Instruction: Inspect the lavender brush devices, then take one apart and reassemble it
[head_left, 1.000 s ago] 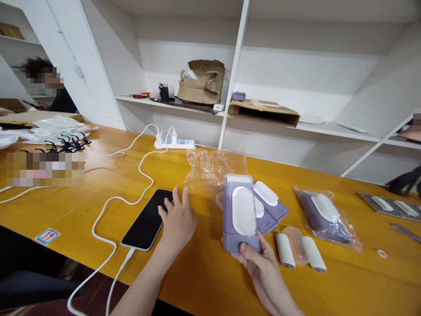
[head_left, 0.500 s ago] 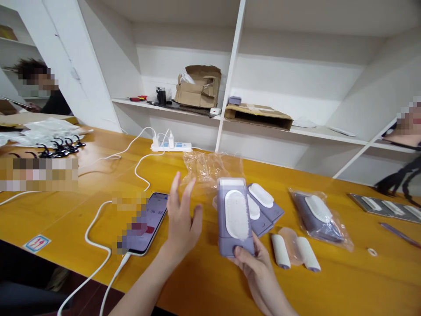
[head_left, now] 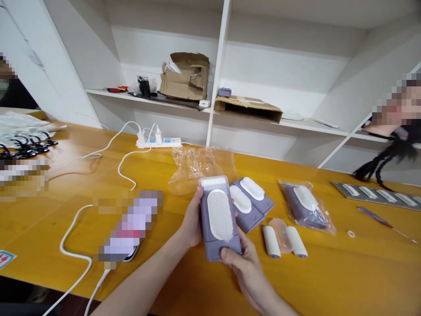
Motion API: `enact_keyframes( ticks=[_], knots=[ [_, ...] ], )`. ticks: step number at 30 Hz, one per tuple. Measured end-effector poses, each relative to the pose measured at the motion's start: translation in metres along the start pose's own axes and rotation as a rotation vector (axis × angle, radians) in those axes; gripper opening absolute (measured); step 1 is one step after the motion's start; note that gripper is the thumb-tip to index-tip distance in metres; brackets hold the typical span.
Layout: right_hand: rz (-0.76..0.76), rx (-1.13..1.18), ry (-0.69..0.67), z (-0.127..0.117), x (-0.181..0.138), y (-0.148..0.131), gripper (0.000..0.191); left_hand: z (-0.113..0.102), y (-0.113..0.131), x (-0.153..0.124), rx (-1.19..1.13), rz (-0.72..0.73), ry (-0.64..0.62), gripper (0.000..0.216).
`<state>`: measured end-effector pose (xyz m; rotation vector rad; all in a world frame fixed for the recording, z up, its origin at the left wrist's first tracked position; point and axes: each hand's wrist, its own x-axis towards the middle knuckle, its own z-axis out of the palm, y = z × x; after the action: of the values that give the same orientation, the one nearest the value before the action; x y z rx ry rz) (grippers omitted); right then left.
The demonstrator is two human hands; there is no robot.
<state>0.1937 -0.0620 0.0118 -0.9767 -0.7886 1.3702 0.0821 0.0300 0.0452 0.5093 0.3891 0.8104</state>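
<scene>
I hold a purple device with a white oval brush pad upright above the orange table. My right hand grips its bottom end, thumb on the front. My left hand closes on its left side near the top. Two more purple devices lie flat just behind it. A bagged one lies to the right. Two white rollers rest beside a pinkish cover near my right hand.
A phone on a white charging cable lies to the left, fed from a power strip. An empty clear bag lies behind the devices. Shelves hold cardboard boxes. Another person's hair shows at the right.
My left hand left the phone, rose and moved right to grip the purple device's side. The phone screen lit up. The view shifted to the right.
</scene>
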Motion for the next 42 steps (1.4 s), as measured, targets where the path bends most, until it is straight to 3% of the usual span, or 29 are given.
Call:
enact_keyframes(
  ticks=[8,16,22,32,42],
  knots=[
    [0.003,-0.051,-0.153,-0.001,0.002,0.005,0.064,-0.003,0.002,0.0,-0.105,-0.017,-0.004,0.076],
    [-0.049,-0.064,-0.13,0.004,0.002,0.005,0.062,-0.004,-0.004,-0.002,-0.141,-0.018,0.032,0.076],
    [0.099,0.073,-0.085,0.002,0.004,0.003,0.065,-0.002,-0.006,-0.004,-0.083,0.018,0.064,0.078],
    [0.235,0.083,-0.015,0.009,-0.004,-0.002,0.044,0.003,-0.011,-0.006,-0.041,0.019,0.127,0.079],
    [0.196,0.126,0.008,0.009,-0.003,-0.004,0.028,0.002,-0.017,-0.007,-0.039,0.02,0.094,0.083]
  ],
)
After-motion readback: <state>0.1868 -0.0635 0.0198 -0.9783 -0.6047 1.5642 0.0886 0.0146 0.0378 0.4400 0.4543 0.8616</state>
